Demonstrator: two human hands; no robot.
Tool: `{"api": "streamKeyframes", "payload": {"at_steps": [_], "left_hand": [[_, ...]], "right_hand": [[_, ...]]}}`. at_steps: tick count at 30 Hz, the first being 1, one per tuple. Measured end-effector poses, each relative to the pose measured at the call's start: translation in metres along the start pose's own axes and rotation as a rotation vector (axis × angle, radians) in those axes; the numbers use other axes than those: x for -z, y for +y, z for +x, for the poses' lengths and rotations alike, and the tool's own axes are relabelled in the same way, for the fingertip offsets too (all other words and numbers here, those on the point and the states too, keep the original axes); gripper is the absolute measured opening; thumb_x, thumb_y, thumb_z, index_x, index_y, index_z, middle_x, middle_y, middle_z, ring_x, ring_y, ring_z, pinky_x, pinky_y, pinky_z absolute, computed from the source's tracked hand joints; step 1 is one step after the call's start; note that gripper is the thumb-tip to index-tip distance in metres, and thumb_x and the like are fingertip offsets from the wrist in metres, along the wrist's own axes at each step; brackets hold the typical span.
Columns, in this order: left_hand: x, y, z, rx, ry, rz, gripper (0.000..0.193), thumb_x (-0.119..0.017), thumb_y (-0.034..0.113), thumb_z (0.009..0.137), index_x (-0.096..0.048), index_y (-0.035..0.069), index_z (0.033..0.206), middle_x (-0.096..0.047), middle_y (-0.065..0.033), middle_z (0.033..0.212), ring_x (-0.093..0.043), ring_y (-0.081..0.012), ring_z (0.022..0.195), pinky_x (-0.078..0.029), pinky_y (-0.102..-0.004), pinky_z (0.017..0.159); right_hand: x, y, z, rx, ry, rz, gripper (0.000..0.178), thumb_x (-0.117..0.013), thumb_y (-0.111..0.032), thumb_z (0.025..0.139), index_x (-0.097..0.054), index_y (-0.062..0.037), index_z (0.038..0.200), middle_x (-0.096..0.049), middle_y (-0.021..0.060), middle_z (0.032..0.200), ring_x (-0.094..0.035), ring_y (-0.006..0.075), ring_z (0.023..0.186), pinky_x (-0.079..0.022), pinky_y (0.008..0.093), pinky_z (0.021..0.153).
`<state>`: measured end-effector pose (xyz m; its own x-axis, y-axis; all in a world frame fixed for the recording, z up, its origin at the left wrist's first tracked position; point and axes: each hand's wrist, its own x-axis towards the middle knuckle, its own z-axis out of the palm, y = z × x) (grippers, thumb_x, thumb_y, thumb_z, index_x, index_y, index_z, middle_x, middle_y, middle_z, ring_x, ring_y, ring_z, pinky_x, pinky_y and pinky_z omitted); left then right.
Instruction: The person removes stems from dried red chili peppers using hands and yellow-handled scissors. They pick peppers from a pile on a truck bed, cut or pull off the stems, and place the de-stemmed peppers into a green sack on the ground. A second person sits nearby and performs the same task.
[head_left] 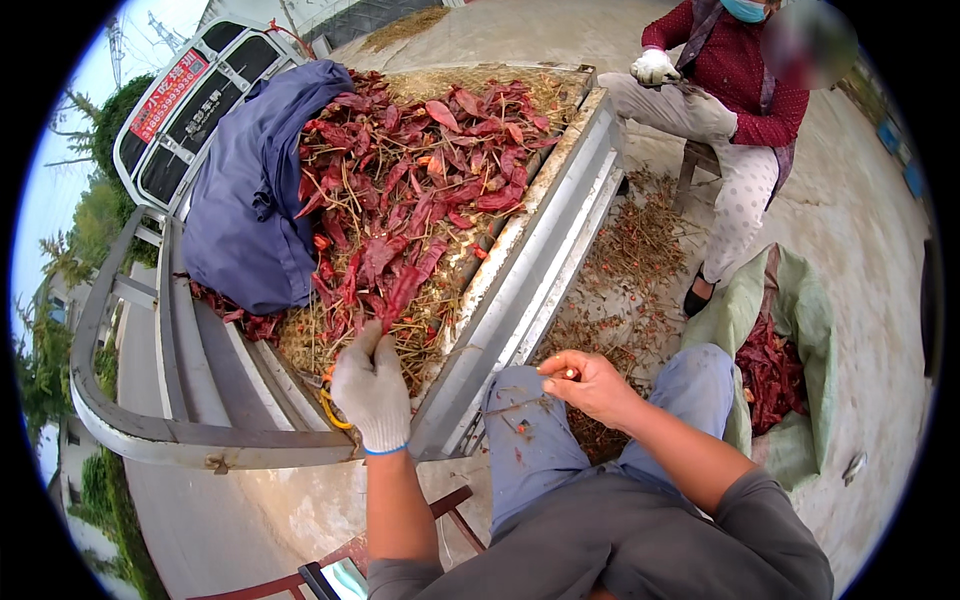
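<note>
My left hand (372, 392), in a white work glove, reaches to the near edge of the heap in the truck bed. Its thumb and fingers are closed on the end of a dried red chili pepper (403, 292). Around it lie more dried chili peppers (400, 160), tangled with stems. My bare right hand (598, 390) hovers over my knees with the fingers pinched together. A small dark end shows between them, too little to name. Bits of stem (522, 405) rest on my left trouser leg.
The truck's metal side panel (545, 240) and curved rail (200, 440) border the heap. A blue cloth (250, 190) covers its left part. Right of my knees stands a green woven sack (808, 330) holding chilies. Opposite sits a masked co-worker (715, 60); stem litter (630, 260) covers the ground between.
</note>
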<state>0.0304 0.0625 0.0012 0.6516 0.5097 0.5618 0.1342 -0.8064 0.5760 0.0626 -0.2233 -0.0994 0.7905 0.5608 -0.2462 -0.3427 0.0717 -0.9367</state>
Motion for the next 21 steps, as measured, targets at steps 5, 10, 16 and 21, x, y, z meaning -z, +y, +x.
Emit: {"api": "streamKeyframes", "payload": {"at_steps": [5,10,16,21], "left_hand": [[-0.01,0.02,-0.087,-0.251,-0.223,0.083,0.027,-0.08,0.005,0.085,-0.079,0.003,0.112,-0.077,-0.0159,0.1,-0.072,-0.0315,0.09,-0.056,-0.0436,0.085],[-0.019,0.034,-0.099,-0.455,-0.409,-0.029,0.025,-0.08,0.008,0.081,-0.081,0.007,0.106,-0.076,-0.0133,0.096,-0.07,-0.0365,0.091,-0.054,-0.0478,0.087],[-0.04,0.007,-0.022,-0.342,-0.363,0.213,0.022,-0.075,0.016,0.088,-0.08,0.007,0.107,-0.078,-0.0143,0.104,-0.071,-0.0352,0.099,-0.053,-0.0459,0.091],[-0.07,0.019,0.063,-0.375,-0.321,0.717,0.028,-0.074,0.036,0.089,-0.082,0.014,0.104,-0.077,-0.0112,0.101,-0.072,-0.0328,0.1,-0.052,-0.0482,0.092]], "right_hand": [[-0.039,-0.039,0.02,-0.022,-0.029,0.23,0.034,-0.074,-0.025,0.102,-0.069,-0.0016,0.127,-0.056,-0.007,0.088,-0.047,0.0029,0.075,-0.042,0.0213,0.065],[-0.03,-0.042,0.019,0.253,0.042,-0.097,0.029,-0.072,-0.028,0.101,-0.073,-0.0015,0.113,-0.059,-0.0005,0.09,-0.054,0.0106,0.08,-0.047,0.0289,0.072],[-0.005,-0.035,-0.001,0.26,0.092,-0.258,0.018,-0.068,-0.02,0.101,-0.069,-0.0019,0.106,-0.063,0.0023,0.087,-0.058,0.0115,0.078,-0.049,0.0304,0.073],[0.008,-0.012,-0.019,0.146,0.017,0.012,0.013,-0.063,-0.016,0.105,-0.066,-0.0029,0.108,-0.072,0.0023,0.095,-0.07,0.0092,0.087,-0.055,0.0276,0.076]]}}
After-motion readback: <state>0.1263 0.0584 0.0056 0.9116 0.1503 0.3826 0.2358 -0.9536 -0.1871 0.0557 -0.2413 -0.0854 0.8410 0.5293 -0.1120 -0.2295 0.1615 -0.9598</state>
